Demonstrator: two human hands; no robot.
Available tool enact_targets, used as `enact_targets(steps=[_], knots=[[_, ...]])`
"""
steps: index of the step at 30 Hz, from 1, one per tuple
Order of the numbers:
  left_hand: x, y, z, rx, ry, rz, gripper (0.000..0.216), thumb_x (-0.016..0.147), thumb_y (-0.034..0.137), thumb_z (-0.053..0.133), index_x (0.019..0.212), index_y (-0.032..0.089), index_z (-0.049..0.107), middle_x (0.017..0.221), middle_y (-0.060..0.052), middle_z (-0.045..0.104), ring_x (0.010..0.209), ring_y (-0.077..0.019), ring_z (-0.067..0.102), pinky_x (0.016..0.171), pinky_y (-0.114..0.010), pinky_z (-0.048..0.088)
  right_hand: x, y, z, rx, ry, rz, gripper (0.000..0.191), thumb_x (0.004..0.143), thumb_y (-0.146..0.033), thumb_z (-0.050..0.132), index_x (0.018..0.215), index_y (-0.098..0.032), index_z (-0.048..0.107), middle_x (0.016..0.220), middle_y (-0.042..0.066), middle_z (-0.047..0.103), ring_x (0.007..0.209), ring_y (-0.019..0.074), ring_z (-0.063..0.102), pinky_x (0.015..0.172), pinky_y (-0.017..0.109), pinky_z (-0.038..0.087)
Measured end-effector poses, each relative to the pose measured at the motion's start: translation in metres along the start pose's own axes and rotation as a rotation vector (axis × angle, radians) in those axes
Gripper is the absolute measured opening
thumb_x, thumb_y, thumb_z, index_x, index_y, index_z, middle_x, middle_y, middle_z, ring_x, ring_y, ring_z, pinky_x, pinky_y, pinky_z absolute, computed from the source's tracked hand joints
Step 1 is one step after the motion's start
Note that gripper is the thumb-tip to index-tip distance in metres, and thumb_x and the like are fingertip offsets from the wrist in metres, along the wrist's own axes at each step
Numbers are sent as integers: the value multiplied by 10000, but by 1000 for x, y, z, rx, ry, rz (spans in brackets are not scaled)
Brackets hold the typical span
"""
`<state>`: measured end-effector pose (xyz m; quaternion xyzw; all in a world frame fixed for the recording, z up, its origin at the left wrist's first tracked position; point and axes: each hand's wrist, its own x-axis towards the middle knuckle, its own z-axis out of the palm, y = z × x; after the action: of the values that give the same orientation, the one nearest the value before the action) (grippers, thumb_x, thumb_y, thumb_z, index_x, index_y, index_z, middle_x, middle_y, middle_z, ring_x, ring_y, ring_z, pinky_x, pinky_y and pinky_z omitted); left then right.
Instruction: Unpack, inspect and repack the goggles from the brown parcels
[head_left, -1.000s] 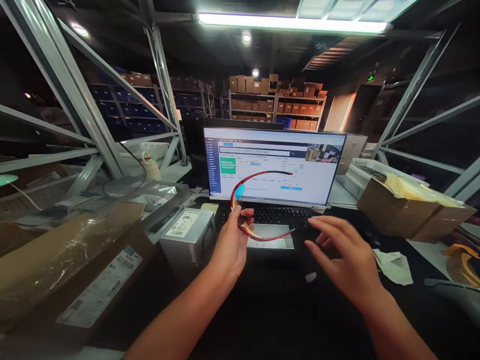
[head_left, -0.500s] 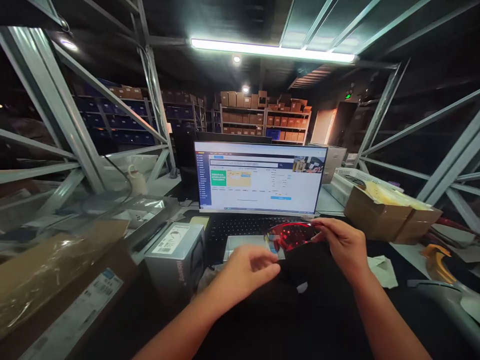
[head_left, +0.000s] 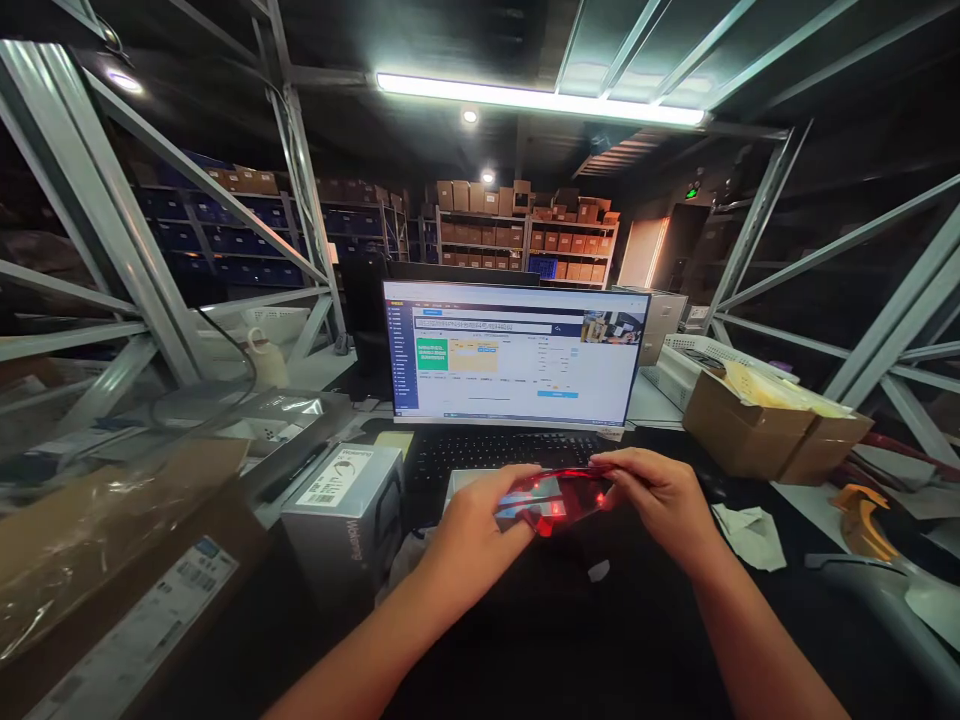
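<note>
1. Dim room (head_left: 450, 40): loaded shelving (head_left: 491, 245) lines the rear.
2. Black worktop (head_left: 585, 645): carries a lit monitor (head_left: 510, 400), a grey box (head_left: 341, 520) and a keyboard (head_left: 450, 455).
3. Left hand (head_left: 480, 525) and right hand (head_left: 667, 500): each grips one end of the red-tinted glasses (head_left: 576, 496).
4. Red-tinted glasses: held above the worktop, before the keyboard.

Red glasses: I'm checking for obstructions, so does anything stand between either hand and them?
Nothing visible does. The left hand grips one end of the red glasses and the right hand the other. The keyboard and monitor are beyond the glasses, not between them and the hands.
</note>
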<state>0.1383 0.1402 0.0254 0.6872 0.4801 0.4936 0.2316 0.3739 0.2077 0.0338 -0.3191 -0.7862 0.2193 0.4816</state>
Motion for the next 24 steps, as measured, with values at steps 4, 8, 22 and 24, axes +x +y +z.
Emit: enact_targets(steps=[4, 8, 22, 24], knots=[[-1, -1, -3, -4, -12, -8, 365, 824, 177, 661, 1168, 294, 700, 1113, -1, 735, 1005, -221, 672, 871, -281, 495, 5, 6, -23, -142, 9, 131, 356, 854, -423, 681, 1131, -207, 737, 1033, 94, 751, 671, 218, 727, 616, 332, 586], [-3, -1, -5, 35, -11, 24, 333, 846, 184, 654, 1151, 310, 701, 1056, 23, 742, 950, -196, 677, 815, -245, 481, 6, 22, -62, -388, 110, 230, 357, 858, -453, 660, 1111, -214, 741, 898, 70, 761, 702, 247, 730, 673, 359, 563], [3, -21, -5, 149, 54, 11, 403, 759, 382, 728, 1153, 296, 724, 936, -13, 762, 810, -242, 698, 678, -246, 523, -2, 130, -156, -818, -118, 1120, 74, 817, -201, 736, 879, -165, 756, 741, 72, 749, 718, 199, 724, 667, 265, 502], [5, -27, -7, 182, 69, 14, 403, 745, 408, 729, 1133, 299, 726, 896, -9, 759, 757, -239, 689, 621, -242, 506, -4, 141, -157, -821, -157, 1205, 79, 757, -199, 795, 808, -159, 750, 688, 69, 731, 705, 208, 719, 676, 277, 505]])
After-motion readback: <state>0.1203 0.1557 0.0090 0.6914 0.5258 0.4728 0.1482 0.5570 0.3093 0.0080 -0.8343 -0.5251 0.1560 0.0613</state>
